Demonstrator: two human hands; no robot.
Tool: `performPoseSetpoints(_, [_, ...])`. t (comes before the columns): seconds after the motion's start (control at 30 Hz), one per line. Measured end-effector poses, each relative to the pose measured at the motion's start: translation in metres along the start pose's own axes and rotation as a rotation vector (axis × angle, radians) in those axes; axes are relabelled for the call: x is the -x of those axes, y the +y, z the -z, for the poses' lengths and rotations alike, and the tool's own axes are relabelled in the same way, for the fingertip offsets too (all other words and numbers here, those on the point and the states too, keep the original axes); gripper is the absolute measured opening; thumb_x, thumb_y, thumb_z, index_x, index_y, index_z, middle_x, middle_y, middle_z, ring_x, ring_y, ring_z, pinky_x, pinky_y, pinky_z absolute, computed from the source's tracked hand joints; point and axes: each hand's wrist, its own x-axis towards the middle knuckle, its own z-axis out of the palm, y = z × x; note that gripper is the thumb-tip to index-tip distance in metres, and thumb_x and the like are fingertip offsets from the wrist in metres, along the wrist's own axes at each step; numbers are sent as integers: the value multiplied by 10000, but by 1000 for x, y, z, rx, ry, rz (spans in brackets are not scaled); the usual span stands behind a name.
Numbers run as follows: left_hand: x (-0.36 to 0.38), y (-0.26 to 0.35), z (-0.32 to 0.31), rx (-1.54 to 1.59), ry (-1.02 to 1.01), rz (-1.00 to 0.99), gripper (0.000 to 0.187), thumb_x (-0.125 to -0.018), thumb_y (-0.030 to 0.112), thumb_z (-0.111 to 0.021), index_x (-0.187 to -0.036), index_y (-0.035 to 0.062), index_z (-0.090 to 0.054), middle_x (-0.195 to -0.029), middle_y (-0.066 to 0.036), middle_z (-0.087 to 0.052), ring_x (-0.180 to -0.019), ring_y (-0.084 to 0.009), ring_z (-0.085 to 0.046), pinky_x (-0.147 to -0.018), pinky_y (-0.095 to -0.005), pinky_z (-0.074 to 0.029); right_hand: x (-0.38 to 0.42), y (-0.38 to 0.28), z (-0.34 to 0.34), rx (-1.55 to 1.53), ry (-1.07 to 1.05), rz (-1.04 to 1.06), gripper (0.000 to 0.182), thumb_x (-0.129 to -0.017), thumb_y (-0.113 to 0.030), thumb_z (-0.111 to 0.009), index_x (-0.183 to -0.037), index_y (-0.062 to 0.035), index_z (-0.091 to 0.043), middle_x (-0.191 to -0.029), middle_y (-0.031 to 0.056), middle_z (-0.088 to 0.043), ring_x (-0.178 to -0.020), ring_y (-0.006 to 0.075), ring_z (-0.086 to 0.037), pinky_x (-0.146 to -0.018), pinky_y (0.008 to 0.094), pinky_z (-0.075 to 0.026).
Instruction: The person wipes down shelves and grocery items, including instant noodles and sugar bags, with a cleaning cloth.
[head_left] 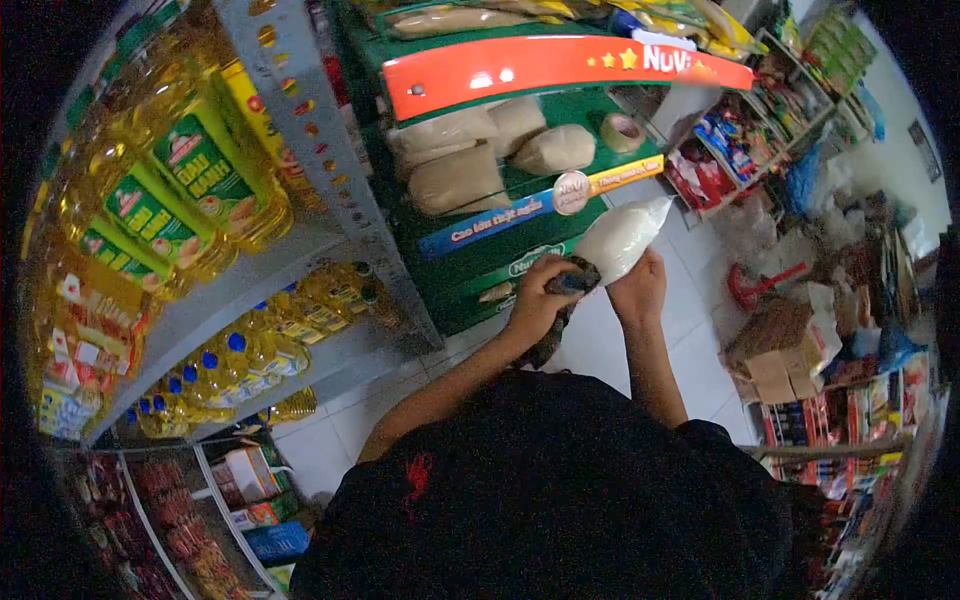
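Cloth (560,300) bunched under left hand (540,300); right hand (638,290) grips bag (620,238), contents possibly rice.

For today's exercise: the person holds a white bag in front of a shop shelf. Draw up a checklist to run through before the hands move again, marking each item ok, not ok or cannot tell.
1. Right hand grips the white bag of grains from below: ok.
2. Left hand holds a dark cloth against the bag's lower end: ok.
3. Bag sealed, nothing spilling: cannot tell; no spill shows on the floor tiles.
4. Space on the green shelf beside the tan bags: ok, a bare strip shows.
5. Roll of tape on the shelf, apart from both hands: ok.
6. Cooking oil bottles on the grey shelf, away from the elbows: ok.
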Motion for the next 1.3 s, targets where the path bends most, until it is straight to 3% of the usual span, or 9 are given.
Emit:
performPoseSetpoints(0.1, [-6, 9, 1, -58, 56, -108, 315, -609, 41, -667, -909, 39, -573, -957, -119, -492, -943, -264, -481, -833, -321, -375, 3, -27, -12, 218, 160, -59, 536, -839, -425, -350, -1188, -20, -378, -1164, 146, -462, -1052, 261, -457, -923, 368, -345])
performPoseSetpoints(0.17, [-3, 16, 5, -73, 20, -193, 332, -596, 46, -674, -913, 49, -576, -972, -119, -486, -951, -267, -477, -837, -326, -373, 11, -37, -23, -835, 284, -379, 291, -841, -188, -411, -1068, -10, -445, -1017, 120, -548, -947, 254, -527, -802, 355, -438])
performPoseSetpoints(0.33, [7, 25, 10, -407, -53, -593, 398, -581, 155, -678, -966, 124, -583, -998, -105, -463, -950, -289, -442, -839, -408, -342, 19, 85, -4, -599, 36, -301, 381, -869, -312, -375, -1099, -14, -434, -1014, 131, -547, -852, 247, -568, -752, 351, -470])
performPoseSetpoints(0.4, [7, 31, 17, -437, -106, -620, 381, -614, 200, -660, -982, 143, -581, -983, -101, -462, -941, -292, -430, -827, -437, -326, 15, 72, -24, -974, 8, -613, 432, -867, -356, -360, -1122, -14, -430, -1022, 142, -543, -859, 234, -566, -739, 353, -480])
performPoseSetpoints(0.53, [4, 37, 24, -651, -289, -573, 392, -640, 241, -656, -1013, 162, -568, -998, -109, -453, -953, -293, -414, -819, -437, -328, 8, 21, -35, -813, -90, -680, 522, -869, -455, -321, -1159, -34, -424, -1053, 144, -536, -907, 248, -555, -801, 372, -458])
performPoseSetpoints(0.73, [-45, 32, 41, -714, 155, -425, 328, -680, 145, -621, -1002, 147, -561, -993, -146, -432, -941, -317, -410, -808, -418, -336, 0, -12, -49, -496, -56, -645, 557, -886, -483, -181, -1199, -73, -391, -1098, 109, -515, -956, 235, -535, -834, 350, -439])
performPoseSetpoints(0.97, [-7, 37, 5, -546, -229, -327, 328, -631, 63, -625, -948, 125, -569, -979, -141, -447, -970, -313, -424, -841, -407, -350, -22, 2, -33, -574, 128, -612, 555, -876, -481, -277, -1178, -32, -404, -1067, 128, -528, -931, 234, -544, -824, 357, -440])
performPoseSetpoints(1.03, [3, 24, -4, -630, -243, -529, 331, -622, 71, -626, -942, 132, -571, -974, -127, -456, -956, -311, -427, -827, -410, -357, -28, 10, -22, -579, 123, -569, 535, -878, -459, -293, -1171, -26, -408, -1062, 131, -530, -926, 239, -545, -823, 360, -440])
performPoseSetpoints(1.3, [-67, 34, 29, -773, 100, -428, 203, -719, 124, -587, -922, 112, -570, -955, -147, -466, -893, -319, -473, -775, -399, -387, -6, -5, -40, -590, 10, -567, 454, -860, -383, -386, -1121, -16, -439, -998, 124, -553, -848, 212, -566, -750, 324, -466])
